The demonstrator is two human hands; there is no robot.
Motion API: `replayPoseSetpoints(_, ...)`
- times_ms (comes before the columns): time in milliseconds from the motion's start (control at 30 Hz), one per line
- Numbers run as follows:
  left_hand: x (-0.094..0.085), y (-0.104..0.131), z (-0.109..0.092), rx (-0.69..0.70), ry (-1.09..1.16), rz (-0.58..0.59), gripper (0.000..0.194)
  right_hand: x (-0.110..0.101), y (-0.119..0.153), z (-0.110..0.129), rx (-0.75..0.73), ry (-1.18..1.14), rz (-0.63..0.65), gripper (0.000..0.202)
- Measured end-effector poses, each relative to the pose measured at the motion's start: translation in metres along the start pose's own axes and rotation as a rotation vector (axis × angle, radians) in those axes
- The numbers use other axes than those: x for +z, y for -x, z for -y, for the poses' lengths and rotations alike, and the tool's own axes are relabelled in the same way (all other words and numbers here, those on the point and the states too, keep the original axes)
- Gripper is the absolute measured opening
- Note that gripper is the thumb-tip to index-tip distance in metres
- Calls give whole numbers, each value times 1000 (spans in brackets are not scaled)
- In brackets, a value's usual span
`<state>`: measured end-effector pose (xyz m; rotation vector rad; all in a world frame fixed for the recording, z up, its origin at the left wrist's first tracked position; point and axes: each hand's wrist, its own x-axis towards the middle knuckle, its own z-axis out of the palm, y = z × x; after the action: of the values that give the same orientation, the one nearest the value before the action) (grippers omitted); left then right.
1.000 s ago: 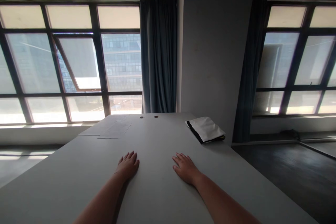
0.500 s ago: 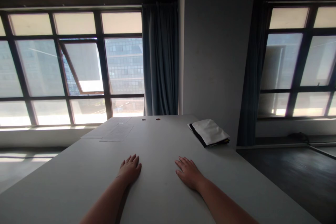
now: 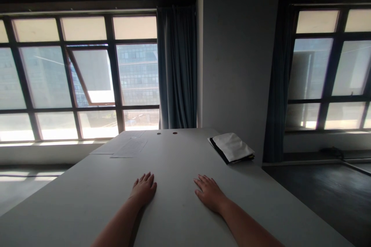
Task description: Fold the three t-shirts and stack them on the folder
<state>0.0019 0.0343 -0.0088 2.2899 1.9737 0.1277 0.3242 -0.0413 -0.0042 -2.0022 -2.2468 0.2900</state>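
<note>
My left hand point(image 3: 144, 190) lies palm down on the white table point(image 3: 174, 216), its fingers apart and pointing away from me, with nothing in it. To the right, my right hand point(image 3: 209, 193) rests flat on the same surface, fingers spread and also holding nothing. Beyond my left hand lie printed sheets of paper point(image 3: 129, 148). A folded white cloth point(image 3: 233, 146) sits on top of dark folded material past my right hand, near the table's right edge. Neither hand touches the papers or the cloth.
Two small round discs point(image 3: 159, 133) point(image 3: 175, 133) are at the table's far end. Behind it stand a blue curtain point(image 3: 178, 69), a grey pillar point(image 3: 237, 61) and windows, one pane point(image 3: 94, 73) tilted open. Cables lie on the floor at the right.
The whole view has shifted slightly, so the scene sits a little lower. Both hands stay in place on the table.
</note>
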Motion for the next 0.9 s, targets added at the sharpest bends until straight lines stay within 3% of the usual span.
replayPoseSetpoints(900, 4, -3, 0, 1, -22, -13, 70, 1, -2, -1, 2, -8, -6, 65)
